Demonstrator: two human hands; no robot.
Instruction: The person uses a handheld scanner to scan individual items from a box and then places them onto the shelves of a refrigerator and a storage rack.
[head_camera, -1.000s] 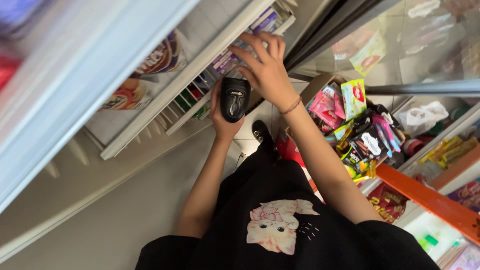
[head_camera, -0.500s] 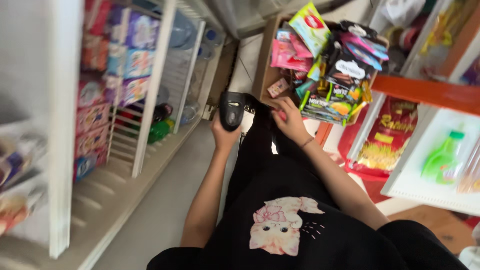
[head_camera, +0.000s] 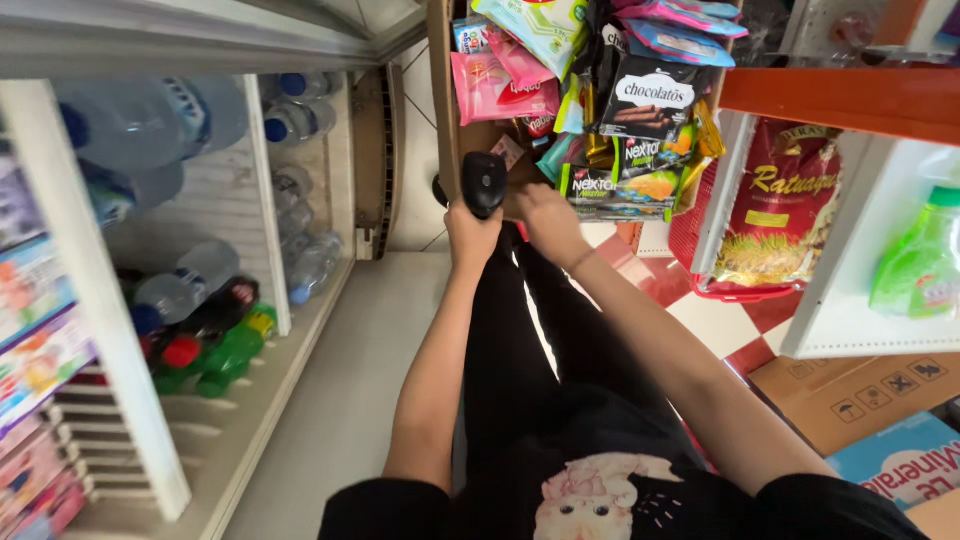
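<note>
My left hand (head_camera: 470, 228) grips a black handheld scanner (head_camera: 484, 182), held upright and pointing toward a cardboard box (head_camera: 441, 110) full of snack packets (head_camera: 640, 110). My right hand (head_camera: 545, 215) reaches into the near edge of that box beside the scanner. Its fingers are curled down among the packets, close to a small green-and-black pack (head_camera: 610, 185). The fingertips are hidden, so I cannot tell whether they hold anything. Both forearms stretch out over my black trousers and black printed shirt (head_camera: 600, 500).
A glass-door fridge (head_camera: 270, 200) with water and soda bottles (head_camera: 200, 310) stands at left. At right are a white shelf (head_camera: 835, 320), a red sack (head_camera: 775, 210), a green spray bottle (head_camera: 920, 260) and cardboard cartons (head_camera: 850, 395) on the red-and-white tiled floor.
The view swung from the fridge shelves down to the snack box. My right hand left the fridge shelf and came to the box; the scanner followed.
</note>
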